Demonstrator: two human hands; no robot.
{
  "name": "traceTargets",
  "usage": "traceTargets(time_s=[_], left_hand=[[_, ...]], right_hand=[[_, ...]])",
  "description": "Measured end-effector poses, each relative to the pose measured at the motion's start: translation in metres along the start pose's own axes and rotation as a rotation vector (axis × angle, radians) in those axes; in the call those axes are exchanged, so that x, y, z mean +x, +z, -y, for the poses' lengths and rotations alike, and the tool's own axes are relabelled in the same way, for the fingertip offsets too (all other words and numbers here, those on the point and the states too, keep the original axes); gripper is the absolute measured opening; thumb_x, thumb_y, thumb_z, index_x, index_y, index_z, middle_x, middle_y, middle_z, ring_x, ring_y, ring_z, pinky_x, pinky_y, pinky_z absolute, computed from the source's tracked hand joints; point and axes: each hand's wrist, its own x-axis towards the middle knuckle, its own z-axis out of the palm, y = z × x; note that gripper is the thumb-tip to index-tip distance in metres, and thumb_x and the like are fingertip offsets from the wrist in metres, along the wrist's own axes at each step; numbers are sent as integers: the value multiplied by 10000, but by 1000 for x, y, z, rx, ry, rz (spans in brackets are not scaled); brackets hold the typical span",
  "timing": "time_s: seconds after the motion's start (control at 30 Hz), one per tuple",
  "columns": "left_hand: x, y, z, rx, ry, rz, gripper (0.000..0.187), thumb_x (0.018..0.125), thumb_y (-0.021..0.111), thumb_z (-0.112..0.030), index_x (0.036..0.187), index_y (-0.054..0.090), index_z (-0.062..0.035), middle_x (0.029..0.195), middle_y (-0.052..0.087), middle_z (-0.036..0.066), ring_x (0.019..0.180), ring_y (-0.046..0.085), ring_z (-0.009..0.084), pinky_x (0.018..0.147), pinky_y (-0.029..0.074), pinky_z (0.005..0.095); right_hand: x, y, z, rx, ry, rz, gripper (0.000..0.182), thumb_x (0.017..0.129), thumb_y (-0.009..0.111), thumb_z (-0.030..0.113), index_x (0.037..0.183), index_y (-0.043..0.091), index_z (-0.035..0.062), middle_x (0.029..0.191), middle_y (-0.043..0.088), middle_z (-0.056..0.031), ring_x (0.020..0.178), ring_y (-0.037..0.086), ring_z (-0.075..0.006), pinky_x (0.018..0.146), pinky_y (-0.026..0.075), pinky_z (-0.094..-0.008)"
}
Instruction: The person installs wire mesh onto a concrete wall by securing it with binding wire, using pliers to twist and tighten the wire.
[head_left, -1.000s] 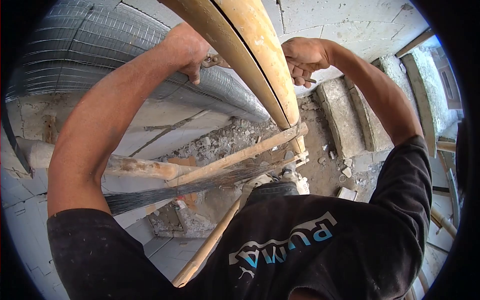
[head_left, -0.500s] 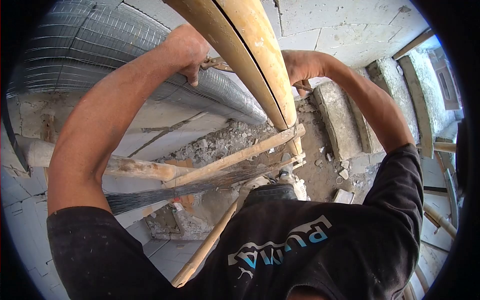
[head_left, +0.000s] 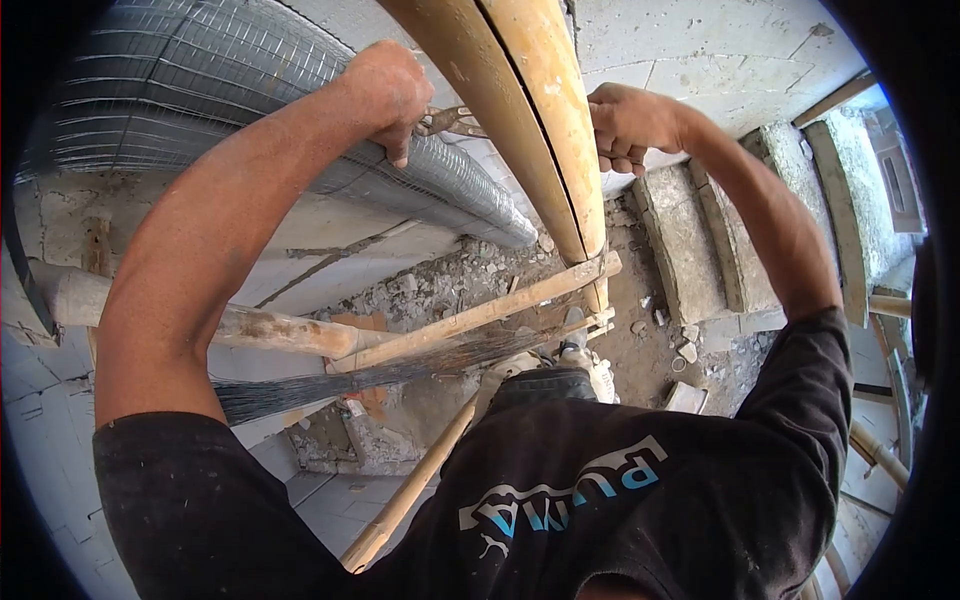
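Two bamboo poles [head_left: 545, 90] run side by side, close to upright, in front of me. My left hand [head_left: 392, 95] is on their left side, closed around a worn metal tool that looks like pliers [head_left: 455, 122], pointing toward the poles. On the other side, my right hand [head_left: 632, 122] is against the right pole with its fingers curled. Whatever those fingers hold, if anything, is hidden. Lower down, a wooden crosspiece [head_left: 480, 312] meets the base of the poles. A bundle of thin dark wires [head_left: 290, 395] lies across below it.
Rolled wire mesh [head_left: 230, 60] leans along the wall at upper left. Rough concrete steps [head_left: 690, 235] rise on the right. Rubble [head_left: 420, 290] covers the floor. A thick horizontal pole [head_left: 260, 333] crosses at left, and another bamboo pole [head_left: 410, 500] slants beside my body.
The poles appear slightly farther right. My right hand has come up, its fingers now curled beside the pole. More of the tool in my left hand shows.
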Motion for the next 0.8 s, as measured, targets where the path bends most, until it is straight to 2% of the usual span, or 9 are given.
traceTargets(time_s=[0.07, 0.1, 0.33, 0.47, 0.5, 0.6, 0.63, 0.73, 0.8], left_hand=[[0, 0, 2, 11, 4, -23, 591, 635, 823, -598, 963, 773, -109, 924, 747, 47, 897, 717, 210, 795, 566, 332], [-1, 2, 3, 16, -3, -50, 589, 634, 822, -600, 953, 775, -107, 921, 747, 48, 892, 718, 212, 791, 568, 332], [-24, -23, -1, 4, -25, -153, 778, 564, 889, -539, 1182, 693, -109, 1190, 680, 75, 1164, 613, 224, 980, 489, 339], [-18, -20, 0, -76, -14, -77, 929, 517, 916, -521, 1298, 620, -114, 1305, 621, 75, 1279, 531, 225, 1074, 420, 338], [-18, -20, 0, -78, -12, -83, 939, 515, 913, -528, 1303, 616, -111, 1300, 625, 75, 1272, 537, 226, 1068, 428, 339], [-16, -18, 1, -72, -12, -105, 949, 510, 906, -544, 1300, 615, -105, 1275, 638, 74, 1247, 557, 228, 1048, 449, 339], [-16, -16, 1, -69, -16, -111, 937, 510, 906, -546, 1288, 622, -105, 1262, 644, 74, 1235, 565, 228, 1039, 455, 339], [-12, -12, 1, -58, -19, -139, 904, 510, 904, -551, 1252, 645, -103, 1224, 660, 73, 1200, 587, 226, 1012, 473, 337], [-10, -10, 1, -49, -19, -155, 882, 510, 903, -554, 1228, 661, -102, 1199, 671, 72, 1177, 602, 225, 993, 485, 336]], right_hand=[[-2, -8, -1, 200, 45, 162, 738, 878, 614, 622, 1041, 624, -97, 629, 620, -128, 464, 614, -188, 397, 518, -308], [-3, -9, 0, 256, 53, 210, 756, 775, 752, 582, 1050, 618, -109, 633, 612, -135, 477, 617, -190, 425, 535, -329], [6, 3, -7, 160, 4, 335, 621, 654, 888, 377, 946, 616, -99, 680, 626, -172, 515, 649, -249, 477, 553, -346], [-6, 8, 1, -142, -93, -49, 607, 663, 825, 184, 1070, 487, -113, 671, 611, -206, 517, 662, -246, 456, 545, -322], [-15, 8, 12, -302, -115, -106, 592, 707, 737, 183, 1149, 441, -76, 740, 614, -201, 587, 680, -259, 511, 566, -361], [-12, 22, -12, -799, -492, -512, 514, 751, 672, 225, 1154, 467, -18, 873, 616, -171, 668, 681, -305, 583, 577, -435], [-18, 23, -12, -853, -391, -485, 509, 837, 638, 296, 1243, 481, 33, 994, 598, -128, 829, 656, -305, 737, 567, -456], [-16, 22, -25, -1140, -680, -882, 544, 902, 639, 373, 1315, 483, 56, 1064, 588, -117, 933, 615, -276, 844, 539, -420], [-16, 15, -26, -1200, -648, -867, 612, 935, 573, 483, 1376, 469, 72, 1104, 580, -118, 1011, 578, -244, 910, 505, -397]])
